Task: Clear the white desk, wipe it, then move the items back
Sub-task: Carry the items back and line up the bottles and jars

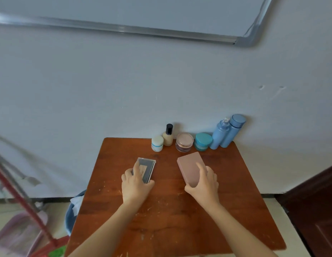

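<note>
A brown wooden table (170,210) stands against the wall; no white desk is in view. My left hand (135,184) grips a flat grey case (145,168) that lies on the table's middle left. My right hand (204,184) holds a pink rectangular box (189,166), its far end tilted up off the wood. Along the table's back edge stand a small white jar (157,143), a beige bottle with a dark cap (168,135), a pink-lidded jar (184,142), a teal jar (203,141) and two blue bottles (228,131).
A blue bin (70,216) with white paper sits on the floor left of the table. A red-handled broom (22,201) and a pink dustpan lean at far left. A dark wooden door (317,210) is at right. A whiteboard (143,13) hangs above.
</note>
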A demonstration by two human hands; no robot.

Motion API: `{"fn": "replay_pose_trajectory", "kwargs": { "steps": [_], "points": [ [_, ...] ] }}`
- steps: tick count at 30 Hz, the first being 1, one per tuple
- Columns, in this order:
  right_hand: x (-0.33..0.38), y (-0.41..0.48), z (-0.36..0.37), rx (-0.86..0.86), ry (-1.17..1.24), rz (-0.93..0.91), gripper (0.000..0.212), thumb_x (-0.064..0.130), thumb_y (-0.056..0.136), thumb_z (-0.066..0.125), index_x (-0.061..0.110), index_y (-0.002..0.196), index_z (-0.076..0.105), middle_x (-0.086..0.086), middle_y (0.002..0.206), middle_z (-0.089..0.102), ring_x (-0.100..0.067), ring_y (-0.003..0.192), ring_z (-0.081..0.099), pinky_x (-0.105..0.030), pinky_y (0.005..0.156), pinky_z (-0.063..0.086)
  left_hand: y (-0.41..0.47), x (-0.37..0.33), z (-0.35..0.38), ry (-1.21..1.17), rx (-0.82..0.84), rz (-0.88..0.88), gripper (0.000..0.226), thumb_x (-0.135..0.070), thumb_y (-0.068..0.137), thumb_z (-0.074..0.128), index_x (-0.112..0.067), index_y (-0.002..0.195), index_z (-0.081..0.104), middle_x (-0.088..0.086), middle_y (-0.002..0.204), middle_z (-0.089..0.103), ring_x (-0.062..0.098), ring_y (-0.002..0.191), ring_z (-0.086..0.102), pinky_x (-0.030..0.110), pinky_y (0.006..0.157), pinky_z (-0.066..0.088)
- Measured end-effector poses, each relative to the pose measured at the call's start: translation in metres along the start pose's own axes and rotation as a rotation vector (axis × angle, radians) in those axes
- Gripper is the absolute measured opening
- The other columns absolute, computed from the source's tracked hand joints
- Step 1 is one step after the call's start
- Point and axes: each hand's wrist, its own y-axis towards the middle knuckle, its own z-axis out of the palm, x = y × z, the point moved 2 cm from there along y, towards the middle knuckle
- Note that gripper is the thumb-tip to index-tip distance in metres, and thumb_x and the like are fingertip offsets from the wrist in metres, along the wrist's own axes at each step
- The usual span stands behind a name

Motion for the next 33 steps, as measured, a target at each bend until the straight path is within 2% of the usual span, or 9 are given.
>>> {"fn": "replay_pose_trajectory", "kwargs": {
  "steps": [7, 12, 17, 25, 30, 33],
  "points": [
    [0.020, -0.023, 0.009, 0.026, 0.050, -0.136, 0.079, 0.036, 0.068, 0.071, 0.019, 0.134, 0.032, -0.007, 0.131, 0.036, -0.025, 0.119, 0.035, -0.037, 0.096, 0.035, -0.038, 0.030, -0.032, -0.036, -0.110, -0.022, 0.079, -0.037, 0.075, 0.068, -0.025, 0.140, 0.023, 0.010, 0.132, 0.040, 0.025, 0.121, 0.034, 0.040, 0.100, 0.040],
    [0.017, -0.042, 0.003, 0.014, 0.037, -0.124, 0.072, 0.036, 0.067, 0.072, 0.020, 0.128, 0.037, -0.007, 0.128, 0.038, -0.026, 0.117, 0.037, -0.037, 0.095, 0.037, -0.046, 0.035, -0.040, -0.091, -0.047, 0.067, 0.077, -0.033, 0.076, 0.068, -0.029, 0.139, 0.023, 0.006, 0.132, 0.039, 0.021, 0.122, 0.032, 0.040, 0.102, 0.038],
    [0.007, -0.059, -0.008, -0.021, 0.013, -0.056, 0.071, 0.040, 0.067, 0.071, 0.024, 0.127, 0.035, -0.004, 0.131, 0.035, -0.022, 0.120, 0.034, -0.035, 0.098, 0.035, -0.031, 0.023, -0.035, -0.092, 0.051, 0.200, 0.076, -0.030, 0.076, 0.068, -0.030, 0.139, 0.025, 0.006, 0.135, 0.038, 0.020, 0.123, 0.031, 0.040, 0.102, 0.040],
    [0.012, -0.100, -0.018, -0.203, -0.055, 0.247, 0.067, 0.044, 0.069, 0.066, 0.026, 0.126, 0.034, -0.003, 0.135, 0.031, -0.021, 0.124, 0.030, -0.037, 0.103, 0.033, 0.005, -0.004, -0.027, -0.090, 0.272, 0.522, 0.080, -0.032, 0.075, 0.068, -0.033, 0.140, 0.021, 0.004, 0.136, 0.038, 0.018, 0.123, 0.032, 0.036, 0.100, 0.039],
    [0.046, -0.163, -0.004, -0.415, 0.010, 0.584, 0.067, 0.040, 0.067, 0.067, 0.021, 0.125, 0.038, -0.004, 0.130, 0.037, -0.023, 0.119, 0.035, -0.038, 0.098, 0.039, 0.009, -0.012, -0.038, -0.102, 0.458, 0.813, 0.080, -0.032, 0.074, 0.067, -0.026, 0.141, 0.024, 0.007, 0.136, 0.039, 0.021, 0.123, 0.033, 0.037, 0.101, 0.038],
    [0.070, -0.212, 0.006, -0.486, 0.033, 0.775, 0.067, 0.039, 0.067, 0.068, 0.018, 0.125, 0.039, -0.006, 0.130, 0.038, -0.025, 0.120, 0.035, -0.040, 0.098, 0.038, -0.007, -0.012, -0.047, -0.100, 0.597, 0.949, 0.081, -0.030, 0.075, 0.067, -0.025, 0.142, 0.022, 0.008, 0.137, 0.038, 0.023, 0.124, 0.032, 0.038, 0.102, 0.035]
  ]
}}
